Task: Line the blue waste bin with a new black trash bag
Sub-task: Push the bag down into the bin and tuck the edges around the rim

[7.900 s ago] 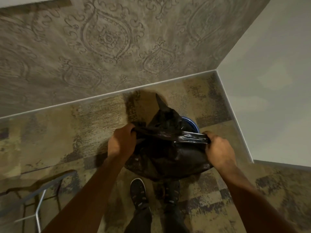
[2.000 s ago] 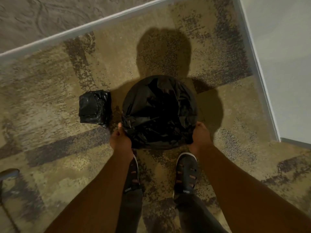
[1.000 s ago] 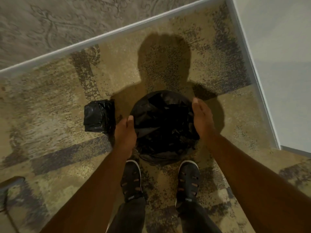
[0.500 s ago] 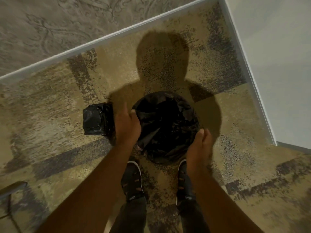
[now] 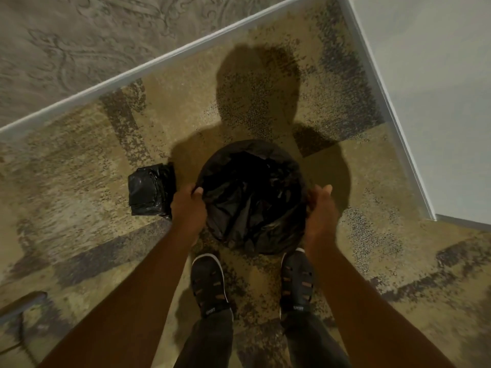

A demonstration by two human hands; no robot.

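The round waste bin stands on the carpet in front of my feet, and its blue plastic is wholly hidden under the black trash bag [image 5: 252, 192]. The bag lines the inside and folds over the rim all round. My left hand [image 5: 187, 205] pinches the bag's edge at the left side of the rim. My right hand [image 5: 320, 208] cups the right side of the rim over the bag, fingers curled against the outside.
A folded stack of black trash bags [image 5: 150, 191] lies on the carpet just left of the bin. My two dark shoes [image 5: 210, 285] stand close behind it. A patterned wall [image 5: 79, 43] runs at the back, a plain wall [image 5: 438, 88] at the right. A metal bar [image 5: 21, 306] shows bottom left.
Since 7.9 s ago the bag went from being held open above the bin to covering its rim. In the last second both hands slid around the rim and now sit at its left and right sides.
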